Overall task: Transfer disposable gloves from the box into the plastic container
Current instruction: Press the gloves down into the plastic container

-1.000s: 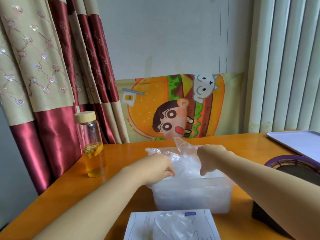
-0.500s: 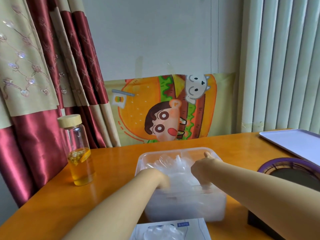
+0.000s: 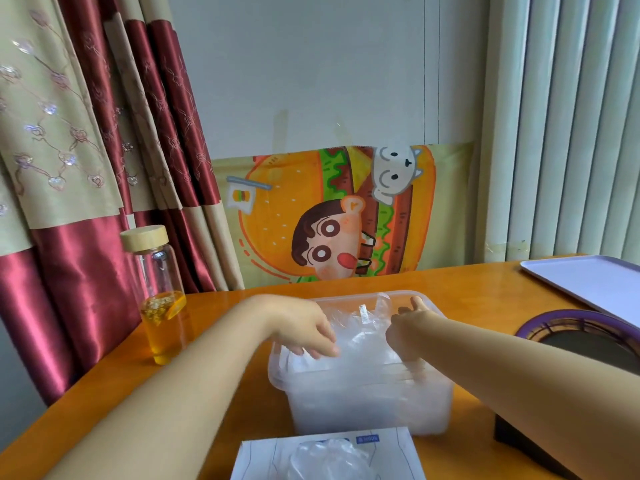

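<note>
A translucent plastic container [image 3: 429, 407] stands in the middle of the orange table, filled with crumpled clear disposable gloves [image 3: 360, 337]. My left hand [image 3: 304, 329] lies over the container's left rim, its relaxed fingers touching the gloves. My right hand [image 3: 405, 329] is inside the container on the right, thumb up, fingers pushed down into the pile and mostly hidden. The white glove box [image 3: 398, 455] lies at the bottom edge, in front of the container, with clear gloves [image 3: 325, 460] bulging from its opening.
A glass bottle [image 3: 161, 299] with a wooden lid and yellow liquid stands left of the container. A white tray [image 3: 588, 282] lies at the far right. A purple-rimmed round object [image 3: 540, 323] on a black base sits near my right forearm.
A second ago both hands held a glove up above the container. They have lowered it inside, and now rest on and in the pile.
</note>
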### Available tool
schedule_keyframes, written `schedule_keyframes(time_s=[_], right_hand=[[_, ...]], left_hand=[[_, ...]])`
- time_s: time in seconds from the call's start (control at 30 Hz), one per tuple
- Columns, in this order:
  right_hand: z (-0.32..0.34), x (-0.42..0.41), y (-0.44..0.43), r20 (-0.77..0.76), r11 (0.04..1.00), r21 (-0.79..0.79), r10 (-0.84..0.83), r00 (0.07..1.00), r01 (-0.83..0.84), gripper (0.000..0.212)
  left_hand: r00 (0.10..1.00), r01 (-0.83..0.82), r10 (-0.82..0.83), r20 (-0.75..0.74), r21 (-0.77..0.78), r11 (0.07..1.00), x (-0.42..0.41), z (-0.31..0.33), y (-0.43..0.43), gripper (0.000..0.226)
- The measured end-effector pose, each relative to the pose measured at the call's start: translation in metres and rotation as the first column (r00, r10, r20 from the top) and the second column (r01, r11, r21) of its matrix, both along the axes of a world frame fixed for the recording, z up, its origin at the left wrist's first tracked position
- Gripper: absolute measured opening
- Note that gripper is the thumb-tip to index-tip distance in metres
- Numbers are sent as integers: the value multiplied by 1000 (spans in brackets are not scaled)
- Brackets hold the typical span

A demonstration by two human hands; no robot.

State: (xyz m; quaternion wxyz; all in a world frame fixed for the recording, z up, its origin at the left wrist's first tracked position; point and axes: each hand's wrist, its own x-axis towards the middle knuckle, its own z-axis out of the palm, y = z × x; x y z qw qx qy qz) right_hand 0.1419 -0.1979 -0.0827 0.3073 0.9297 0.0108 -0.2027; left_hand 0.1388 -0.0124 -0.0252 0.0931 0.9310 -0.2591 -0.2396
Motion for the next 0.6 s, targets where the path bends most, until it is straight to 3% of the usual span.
schedule_keyframes(time_s=[0.13, 0.3, 0.47, 0.6], right_hand=[[6, -9, 4, 46, 1000, 9, 30, 999, -30, 59], [25, -28, 9, 161, 993, 30, 109, 981, -116, 55], [45, -44, 13, 290, 913, 310, 176, 941, -266, 40], [37, -37, 21, 195, 814, 538, 131, 972, -218, 48]], left_hand=[[989, -147, 146, -24, -299, 943, -10, 14, 37, 36], [928, -233, 307, 210, -316, 920, -30, 6, 61, 31], [830, -164, 383, 405, -480, 862, -48, 10, 56, 30], [871, -1, 215, 441, -437, 900, -50, 7, 31, 31]])
